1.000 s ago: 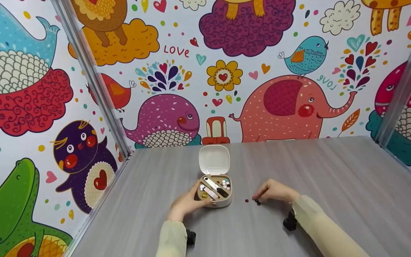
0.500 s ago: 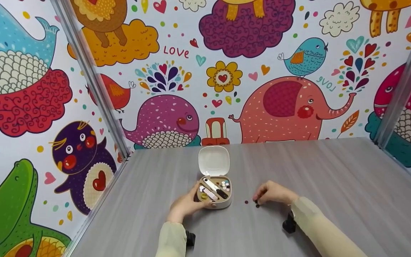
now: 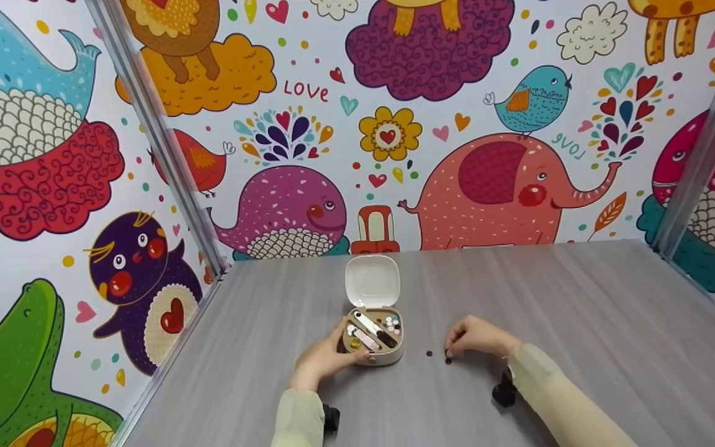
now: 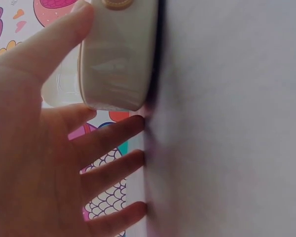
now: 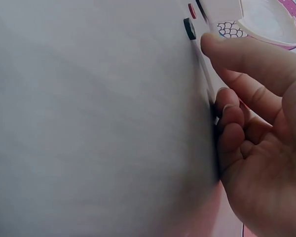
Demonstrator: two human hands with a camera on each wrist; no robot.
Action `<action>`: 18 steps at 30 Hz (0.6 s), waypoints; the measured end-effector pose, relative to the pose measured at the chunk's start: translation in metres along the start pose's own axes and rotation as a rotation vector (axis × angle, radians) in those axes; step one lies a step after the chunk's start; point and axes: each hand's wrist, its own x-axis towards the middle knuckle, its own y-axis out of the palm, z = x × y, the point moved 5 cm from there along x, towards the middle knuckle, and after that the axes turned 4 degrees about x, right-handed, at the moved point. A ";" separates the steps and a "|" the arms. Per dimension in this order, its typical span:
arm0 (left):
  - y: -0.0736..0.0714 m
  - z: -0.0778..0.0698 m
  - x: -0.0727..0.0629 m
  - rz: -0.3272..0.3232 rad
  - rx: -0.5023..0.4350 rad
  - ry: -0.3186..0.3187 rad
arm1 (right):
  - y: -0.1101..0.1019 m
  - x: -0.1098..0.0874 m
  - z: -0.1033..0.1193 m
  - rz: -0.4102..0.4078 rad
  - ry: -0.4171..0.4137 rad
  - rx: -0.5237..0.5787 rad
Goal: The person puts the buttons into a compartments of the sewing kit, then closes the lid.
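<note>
My left hand [image 3: 323, 359] holds the near left corner of a small white sewing box [image 3: 385, 359], thumb on its front and index finger round its side. The other fingers spread out below it in the left wrist view. Its lid [image 3: 372, 280] stands raised at the back. To the right of the box, my right hand [image 3: 478, 336] has its thumb and index fingertips together low over the table, pinching a small black button mostly hidden by them. Another black button [image 3: 449, 361] lies just under these fingertips, and a dark red button [image 3: 429, 354] lies farther left.
Inside the box are a white-and-black tool [image 3: 375, 329], a pinkish-white slim item [image 3: 365, 338], a yellow round item [image 3: 355, 343] and several small buttons [image 3: 392, 323] in a right compartment. Patterned walls with metal posts [image 3: 165, 143] border the grey table [image 3: 550, 298].
My right fingertips have drawn slightly right and closer together at the black buttons; one of these is now mostly covered. The left hand and the box stay in place.
</note>
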 end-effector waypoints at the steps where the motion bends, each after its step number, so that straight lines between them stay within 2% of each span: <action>1: 0.000 0.000 0.000 0.001 0.001 -0.001 | 0.000 -0.001 0.000 0.000 0.002 -0.003; 10: 0.001 0.001 -0.001 0.011 -0.010 -0.009 | 0.000 -0.001 0.001 -0.006 -0.004 -0.031; 18: -0.001 0.002 0.000 0.006 -0.023 -0.004 | 0.000 0.004 0.003 -0.046 -0.022 -0.055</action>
